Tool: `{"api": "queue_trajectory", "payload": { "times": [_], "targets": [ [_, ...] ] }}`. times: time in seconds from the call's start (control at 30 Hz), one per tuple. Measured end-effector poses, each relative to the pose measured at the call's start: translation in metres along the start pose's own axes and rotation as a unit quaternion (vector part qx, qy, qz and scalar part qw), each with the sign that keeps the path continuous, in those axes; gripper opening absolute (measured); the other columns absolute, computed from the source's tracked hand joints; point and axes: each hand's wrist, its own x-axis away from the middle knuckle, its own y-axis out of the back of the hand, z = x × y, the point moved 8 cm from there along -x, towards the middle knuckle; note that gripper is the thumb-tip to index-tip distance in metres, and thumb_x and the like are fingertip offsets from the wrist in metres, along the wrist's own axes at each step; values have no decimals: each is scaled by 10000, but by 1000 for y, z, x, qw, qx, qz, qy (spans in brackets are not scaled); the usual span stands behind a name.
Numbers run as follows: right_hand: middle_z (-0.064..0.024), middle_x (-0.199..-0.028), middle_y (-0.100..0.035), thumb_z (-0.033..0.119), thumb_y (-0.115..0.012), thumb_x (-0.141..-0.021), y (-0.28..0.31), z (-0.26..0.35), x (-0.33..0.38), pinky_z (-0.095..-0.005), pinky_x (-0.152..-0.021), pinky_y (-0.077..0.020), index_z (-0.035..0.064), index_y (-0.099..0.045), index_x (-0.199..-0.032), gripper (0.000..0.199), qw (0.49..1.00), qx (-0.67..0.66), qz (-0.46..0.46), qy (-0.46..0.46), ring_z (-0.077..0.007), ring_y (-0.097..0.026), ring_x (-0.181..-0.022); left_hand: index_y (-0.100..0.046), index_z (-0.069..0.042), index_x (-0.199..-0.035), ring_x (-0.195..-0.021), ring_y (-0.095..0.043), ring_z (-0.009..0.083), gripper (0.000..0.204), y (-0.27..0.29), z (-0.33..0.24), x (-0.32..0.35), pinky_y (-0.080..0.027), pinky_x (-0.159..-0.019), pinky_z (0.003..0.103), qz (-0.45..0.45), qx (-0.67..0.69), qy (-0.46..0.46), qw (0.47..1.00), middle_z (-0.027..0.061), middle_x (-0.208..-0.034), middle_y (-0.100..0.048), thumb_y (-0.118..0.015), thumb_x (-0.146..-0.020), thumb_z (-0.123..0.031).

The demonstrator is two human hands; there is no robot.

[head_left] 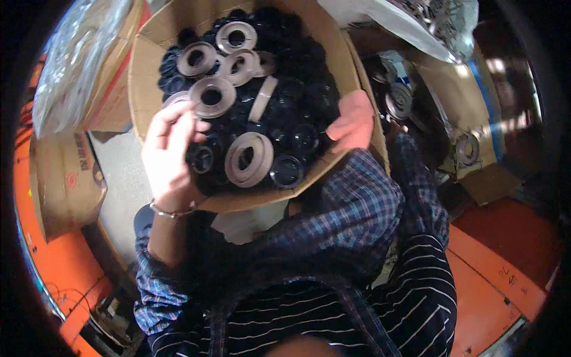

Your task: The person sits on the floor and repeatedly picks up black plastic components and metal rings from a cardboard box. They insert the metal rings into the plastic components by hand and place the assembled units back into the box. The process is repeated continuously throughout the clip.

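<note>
Inside brown cardboard box (143,77), left hand (169,152) fingers pinch grey metal ring (178,100) at 9 o'clock; stiff, light, rim grip suits. Right hand (354,122) fingers pressed together on box edge, 3 o'clock.

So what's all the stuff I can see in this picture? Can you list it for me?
cardboard box: one, brown, open, top centre, gripped on both sides
grey rings: about seven, grey-brown, lying on top of the pile in the box
black rings: many, black, filling the box
plastic bag: one, clear, upper left on another carton
side carton: one, brown, left edge
metal rings: several, grey, in open cartons at right
bracelet: one, silvery, on left wrist
left hand: bare, at box's left side, fingertips on a grey ring
right hand: bare, gripping box's right rim
</note>
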Motion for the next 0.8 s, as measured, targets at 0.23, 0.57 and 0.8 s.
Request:
{"api": "queue_trajectory", "payload": {
  "times": [0.23,0.57,0.8],
  "targets": [
    [-66,-763,-527,214,-581,-923,-16,-3,-36,-265,-463,-339,99,-646,-893,135,996,67,-15,58,-145,-513,-614,-662,12,-1075,-773,-639,110,204,-13,-6,2,-491,-698,229,32,11,-16,999,62,-907,-670,-631,-923,-119],
    [-57,-779,-445,87,-677,-848,-22,-24,-25,-309,-590,-360,19,-568,-832,129,985,-11,101,-138,-195,-455,-695,-659,5,-1060,-749,-628,111,181,-13,2,-8,-496,-672,229,57,-20,-21,998,46,-924,-660,-592,-960,-129],
    [-93,-965,-480,95,-703,-839,34,107,38,-352,-737,-415,-11,-521,-1011,271,621,-29,-59,-781,-234,-490,-877,-654,-58,-1107,-920,-664,327,386,-61,30,25,-527,-806,404,276,-413,-95,862,167,-1011,-682,-609,-849,-342]
  ]
}}
